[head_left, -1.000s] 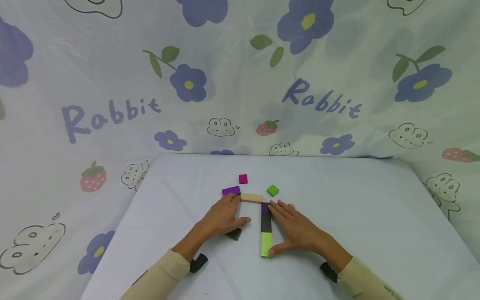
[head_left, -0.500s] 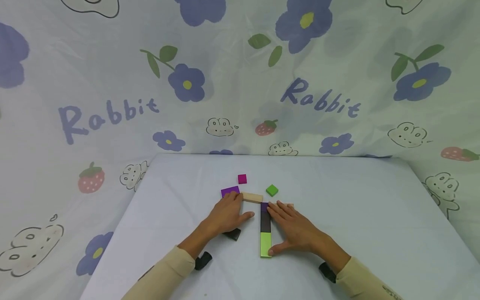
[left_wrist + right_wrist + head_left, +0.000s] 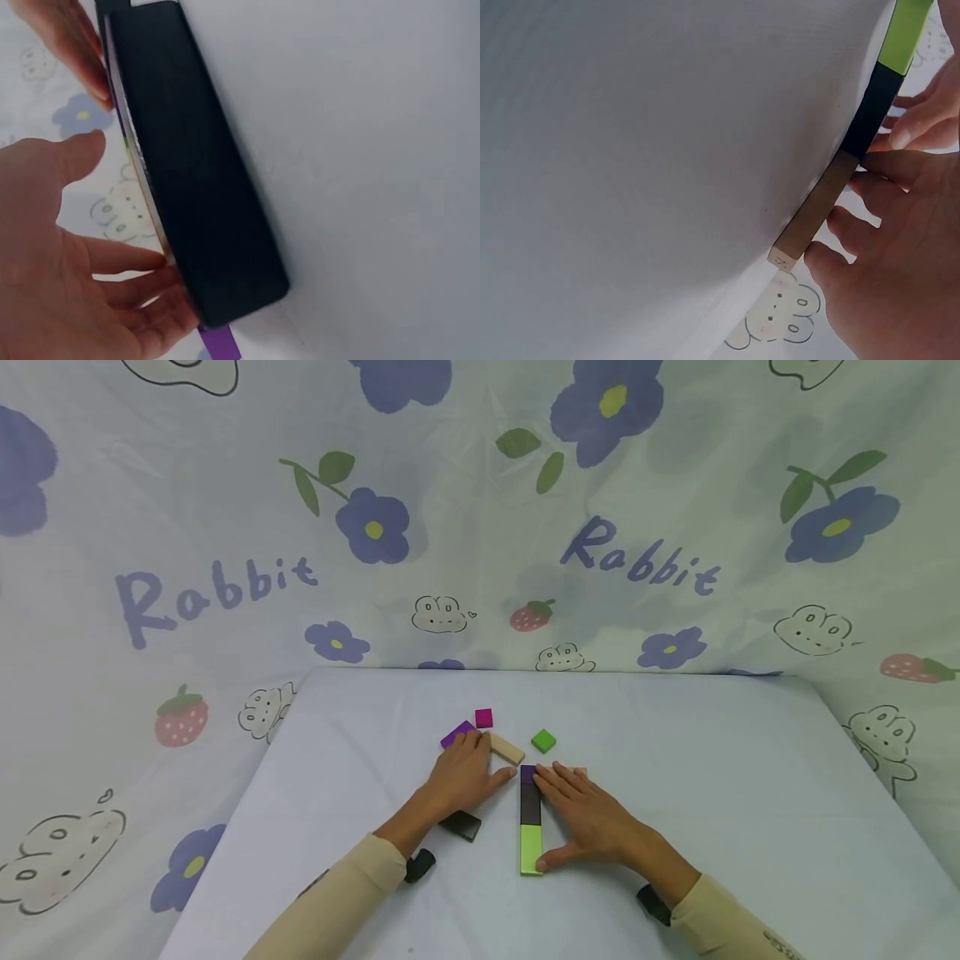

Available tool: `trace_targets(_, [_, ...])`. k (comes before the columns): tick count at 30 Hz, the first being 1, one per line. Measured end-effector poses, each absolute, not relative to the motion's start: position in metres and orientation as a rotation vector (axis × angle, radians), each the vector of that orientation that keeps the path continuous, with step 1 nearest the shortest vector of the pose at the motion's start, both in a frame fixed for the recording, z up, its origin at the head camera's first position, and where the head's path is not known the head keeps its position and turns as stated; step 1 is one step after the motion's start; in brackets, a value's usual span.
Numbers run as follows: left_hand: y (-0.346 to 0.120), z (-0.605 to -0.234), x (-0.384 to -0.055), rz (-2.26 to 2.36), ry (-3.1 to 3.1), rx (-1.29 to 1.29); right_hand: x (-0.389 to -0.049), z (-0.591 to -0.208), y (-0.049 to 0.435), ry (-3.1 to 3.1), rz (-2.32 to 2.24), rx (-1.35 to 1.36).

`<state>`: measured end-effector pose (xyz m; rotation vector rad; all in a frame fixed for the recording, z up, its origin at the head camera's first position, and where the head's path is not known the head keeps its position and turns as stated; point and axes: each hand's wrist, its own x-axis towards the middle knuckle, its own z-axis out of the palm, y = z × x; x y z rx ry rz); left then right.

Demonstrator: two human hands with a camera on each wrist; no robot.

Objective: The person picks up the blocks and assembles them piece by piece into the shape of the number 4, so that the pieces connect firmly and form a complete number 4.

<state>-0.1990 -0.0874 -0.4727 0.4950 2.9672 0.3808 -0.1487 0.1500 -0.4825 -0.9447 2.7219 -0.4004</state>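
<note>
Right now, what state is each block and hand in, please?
Magenta block: uncovered
Green block: isolated
Purple block: partly hidden
Left wooden block: angled
Loose black block: angled
Dark purple block: aligned
Middle black block: aligned
Lime block: aligned
Right wooden block: touched
Left hand: extended
Right hand: extended

"What carries it all?"
"A broad white table [image 3: 720,793]; in one straight row lie a dark purple block [image 3: 528,774], a rectangular black block [image 3: 530,803] and a rectangular lime-green block [image 3: 531,850]."
"Farther back?"
"A square magenta block [image 3: 483,717]; a square bright-green block [image 3: 543,741]; a bright violet block [image 3: 457,731]; a slanted, pale wooden bar [image 3: 506,748]."
"Anything else?"
"A separate dark rectangular block [image 3: 461,825], left of the row; a second pale wooden bar [image 3: 576,771], mostly covered, seems to meet the row's far end."
</note>
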Motion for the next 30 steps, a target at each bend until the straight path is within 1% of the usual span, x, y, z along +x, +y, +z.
trace_targets(10, [-0.082, -0.478, -0.216, 0.376, 3.029, 0.418, -0.149, -0.484, 0.151, 2.73, -0.405, -0.939])
trace_targets(18, [-0.082, -0.481, -0.223, 0.44, 3.04, 0.409, -0.148, -0.485, 0.151, 2.727, -0.421, -0.932])
trace_targets(30, [-0.081, -0.482, -0.239, 0.571, 2.903, 0.495, -0.148, -0.484, 0.15, 2.727, -0.398, -0.923])
